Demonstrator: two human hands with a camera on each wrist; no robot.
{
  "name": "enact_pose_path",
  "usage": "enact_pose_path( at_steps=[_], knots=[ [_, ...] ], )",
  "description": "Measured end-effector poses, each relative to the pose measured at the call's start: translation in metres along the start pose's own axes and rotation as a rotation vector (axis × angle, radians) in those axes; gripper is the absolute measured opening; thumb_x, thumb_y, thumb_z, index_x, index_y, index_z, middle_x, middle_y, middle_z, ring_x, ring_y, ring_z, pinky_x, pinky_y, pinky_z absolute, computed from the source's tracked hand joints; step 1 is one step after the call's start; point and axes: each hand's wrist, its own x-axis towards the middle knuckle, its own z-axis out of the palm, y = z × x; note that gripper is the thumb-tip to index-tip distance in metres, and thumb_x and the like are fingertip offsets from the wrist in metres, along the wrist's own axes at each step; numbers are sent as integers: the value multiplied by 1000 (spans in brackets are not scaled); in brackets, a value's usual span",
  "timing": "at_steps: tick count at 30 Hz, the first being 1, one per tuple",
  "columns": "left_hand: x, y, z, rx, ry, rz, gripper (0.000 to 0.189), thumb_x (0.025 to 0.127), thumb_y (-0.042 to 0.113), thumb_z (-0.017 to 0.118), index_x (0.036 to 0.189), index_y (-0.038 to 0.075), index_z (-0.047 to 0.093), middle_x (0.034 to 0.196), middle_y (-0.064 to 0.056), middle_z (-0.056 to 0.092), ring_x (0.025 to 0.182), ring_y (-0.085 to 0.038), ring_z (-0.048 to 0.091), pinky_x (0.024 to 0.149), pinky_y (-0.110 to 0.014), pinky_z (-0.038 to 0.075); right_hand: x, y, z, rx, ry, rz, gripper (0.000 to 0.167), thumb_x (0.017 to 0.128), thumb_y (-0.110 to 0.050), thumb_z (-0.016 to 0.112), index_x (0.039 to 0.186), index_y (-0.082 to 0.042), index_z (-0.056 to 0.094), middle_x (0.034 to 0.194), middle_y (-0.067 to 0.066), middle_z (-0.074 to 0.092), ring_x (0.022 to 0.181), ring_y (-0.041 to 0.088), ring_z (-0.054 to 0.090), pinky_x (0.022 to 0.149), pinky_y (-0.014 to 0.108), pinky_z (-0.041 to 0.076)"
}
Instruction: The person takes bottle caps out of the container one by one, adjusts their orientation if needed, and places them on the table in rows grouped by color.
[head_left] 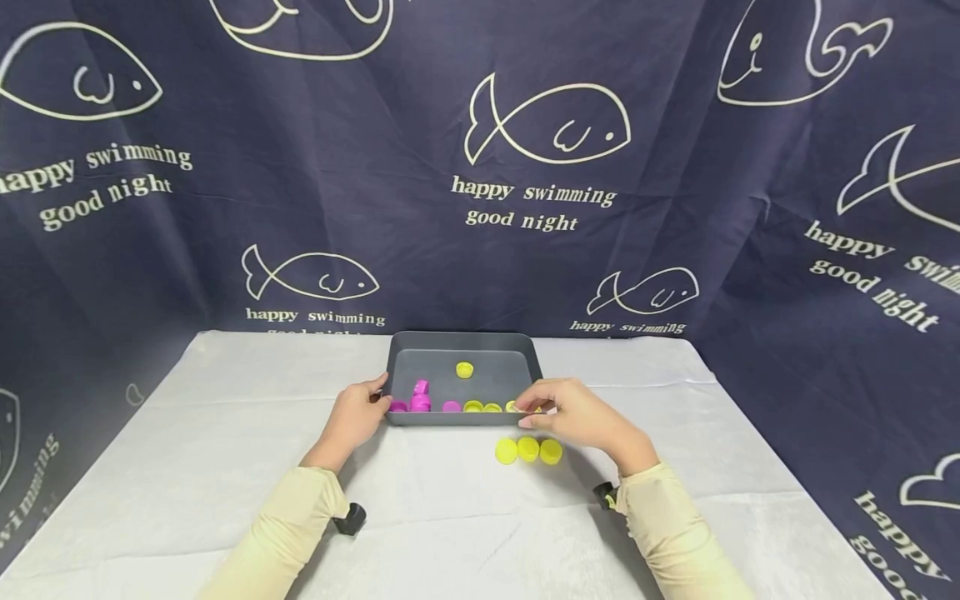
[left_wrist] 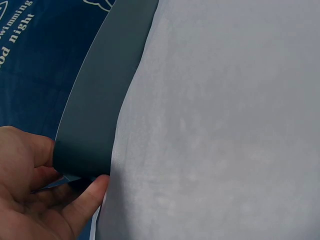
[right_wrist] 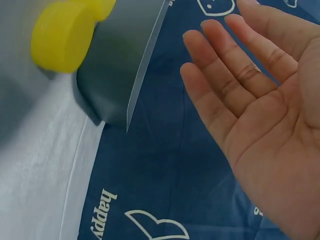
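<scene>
A dark grey tray [head_left: 427,358] lies on the white cloth with yellow and magenta caps inside. My left hand [head_left: 356,412] grips its front left corner; in the left wrist view the thumb [left_wrist: 90,205] is at the lower edge and a finger at the rim. Over the front right corner is my right hand [head_left: 573,410], fingertips close above a yellow cap [head_left: 512,407]. The right wrist view shows that palm with its fingers [right_wrist: 215,95] fairly straight and no cap against them. Outside the tray, just in front, is a row of yellow caps [head_left: 528,450].
Magenta caps [head_left: 420,403] cluster at the tray's front left, and a lone yellow cap [head_left: 464,370] sits mid-tray. The white cloth [head_left: 435,517] covers the table. A dark blue curtain [head_left: 420,208] with fish prints hangs behind and at both sides.
</scene>
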Motion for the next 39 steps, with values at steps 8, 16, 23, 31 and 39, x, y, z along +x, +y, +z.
enact_pose_path(
  at_steps=[8,16,23,31,39],
  knots=[
    [0,1,-1,-10,-10,-18,47,96,9,60,141,-1,51,136,-24,56,117,-34,61,95,-48,51,2,16,-4,-51,136,92,20,84,-5,76,103,-4,73,97,7,73,87,17,68,79,37,57],
    [-1,0,-1,-9,-13,-12,48,96,10,60,141,-2,51,137,-24,55,110,-31,61,93,-47,51,3,31,0,-42,153,104,26,83,-5,78,106,3,71,102,16,72,92,30,69,80,43,58],
    [0,0,-2,6,-18,-18,48,96,11,61,141,-1,51,137,-24,56,100,-29,61,76,-37,52,9,40,6,-39,161,90,24,83,-4,78,105,1,72,101,17,71,93,33,68,80,41,58],
    [3,3,-3,17,-12,-3,48,95,10,61,141,0,52,135,-23,57,108,-31,59,80,-39,52,17,39,8,-116,140,82,23,82,-5,80,104,0,73,97,13,70,90,29,66,78,38,56],
    [1,0,-3,-8,0,-19,48,94,9,62,140,0,54,134,-22,58,101,-30,61,62,-27,47,34,37,9,-242,28,11,22,82,-14,81,100,-3,75,93,8,71,83,24,62,74,32,52]
  ],
)
